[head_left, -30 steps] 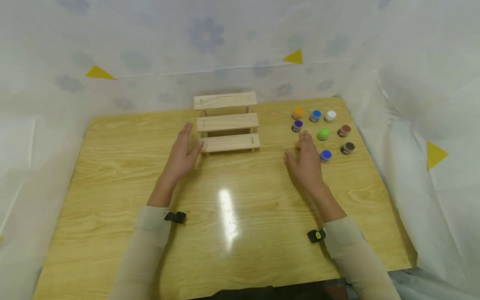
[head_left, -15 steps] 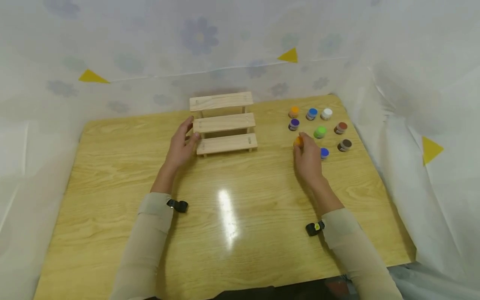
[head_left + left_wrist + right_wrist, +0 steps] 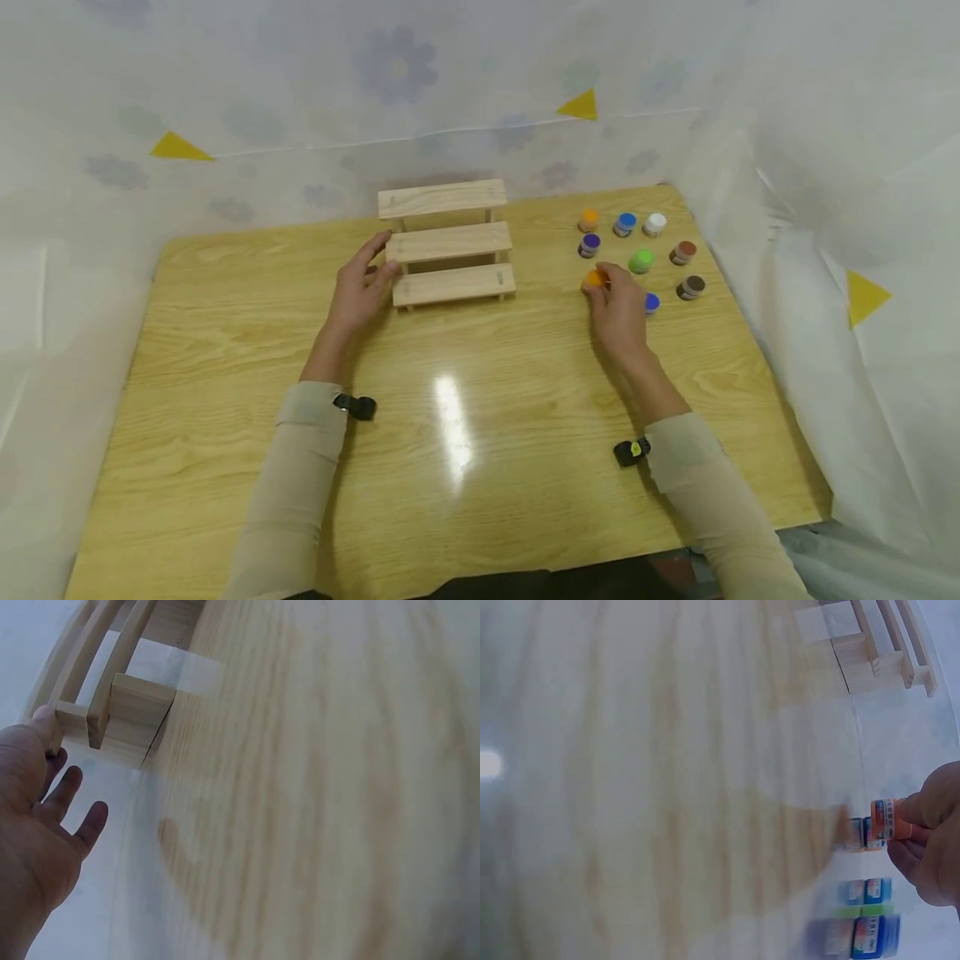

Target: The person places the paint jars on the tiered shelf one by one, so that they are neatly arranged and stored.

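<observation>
The right hand [image 3: 622,317], fingers clamped on an orange jar [image 3: 593,279], should hold it clear of the purple jar [image 3: 589,245] at twelve o'clock; the left hand [image 3: 358,293], fingers apart, touches the rack [image 3: 452,242].

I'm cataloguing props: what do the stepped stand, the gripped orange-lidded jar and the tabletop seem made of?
Stepped stand: pale, matte wood, judging by its visible grain.
Orange-lidded jar: probably plastic, its lid smooth and evenly coloured.
Tabletop: glossy, with wood grain and a bright reflection; possibly varnished wood or printed laminate.
</observation>
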Demonstrator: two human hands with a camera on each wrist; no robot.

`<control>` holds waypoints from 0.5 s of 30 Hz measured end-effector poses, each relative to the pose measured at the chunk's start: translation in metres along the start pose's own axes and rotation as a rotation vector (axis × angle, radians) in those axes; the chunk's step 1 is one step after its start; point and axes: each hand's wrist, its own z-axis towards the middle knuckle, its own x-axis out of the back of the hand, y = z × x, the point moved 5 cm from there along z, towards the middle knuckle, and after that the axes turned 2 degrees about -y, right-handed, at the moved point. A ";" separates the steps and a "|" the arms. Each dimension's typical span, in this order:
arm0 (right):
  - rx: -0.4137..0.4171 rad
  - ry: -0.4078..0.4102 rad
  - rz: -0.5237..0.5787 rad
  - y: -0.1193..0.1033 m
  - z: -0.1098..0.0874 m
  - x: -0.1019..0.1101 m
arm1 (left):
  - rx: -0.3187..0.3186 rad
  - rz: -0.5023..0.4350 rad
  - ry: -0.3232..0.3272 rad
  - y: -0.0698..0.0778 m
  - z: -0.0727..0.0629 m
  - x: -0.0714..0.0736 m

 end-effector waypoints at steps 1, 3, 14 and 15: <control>0.012 -0.006 0.004 -0.002 0.001 0.000 | 0.004 -0.001 0.002 0.000 -0.001 0.000; 0.038 -0.018 0.013 -0.008 0.002 0.001 | 0.014 -0.006 0.001 0.001 -0.002 -0.002; 0.183 -0.079 0.026 -0.055 0.023 -0.001 | 0.014 -0.012 0.015 0.002 0.000 -0.010; 0.195 -0.083 0.029 -0.060 0.026 -0.002 | 0.013 -0.010 0.015 0.002 0.000 -0.011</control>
